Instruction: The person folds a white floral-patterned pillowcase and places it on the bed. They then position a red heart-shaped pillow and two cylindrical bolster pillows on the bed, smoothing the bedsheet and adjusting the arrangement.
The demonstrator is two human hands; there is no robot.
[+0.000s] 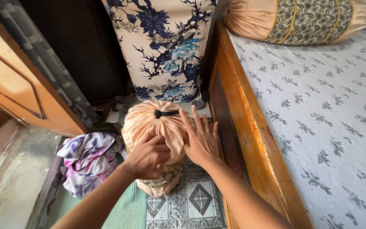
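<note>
1. Hands on the bolster: a peach satin bolster pillow (159, 127) with its gathered end tied off by a black band (166, 113) stands upright on the floor, right beside the wooden bed frame (250, 144).
2. Left hand (148, 156) is curled in on the near side of the bolster's gathered top, fingers bunched into the satin, gripping a fold of the cover.
3. Right hand (201, 140) lies flat and open against the bolster's right side, fingers spread and pointing up, pressing on the fabric rather than clutching it.
4. Lower down, a patterned olive band of the bolster peeks out under the left wrist, above a tiled floor mat with diamond shapes (191, 203).
5. Behind the bolster stands a tall roll covered in cream cloth with blue flowers (162, 46), just apart from it.
6. To the left, a crumpled purple and white floral cloth (87, 159) lies on a green mat (123, 212).
7. On the bed, a white sheet with grey leaf sprigs (318, 110), and at its head a second peach bolster with an olive pebble-print middle (297, 19).
</note>
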